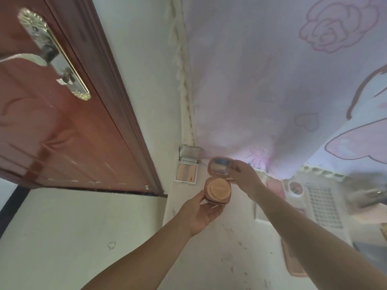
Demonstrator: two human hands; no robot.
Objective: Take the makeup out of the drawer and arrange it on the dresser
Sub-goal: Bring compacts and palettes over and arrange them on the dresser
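Head view shows a round pink compact point(217, 182) held open in both hands above the white dresser top point(219, 258). The left hand point(201, 214) grips the lower half from below, with fingers curled around its edge, and the beige powder pad in it faces the camera. The right hand point(246, 178) pinches the raised lid, which carries a small mirror, so both hands are closed on the same compact. Just behind the compact, a square palette point(187, 169) already stands open on the dresser, its lid leaning against the wall near a pale floral curtain point(282, 80). To the right of the right forearm lie more makeup items, among them a pink case point(275, 188) and a big palette with many small pans point(323, 204); this part is blurred. A brown door point(52, 122) with a metal handle fills the left side.
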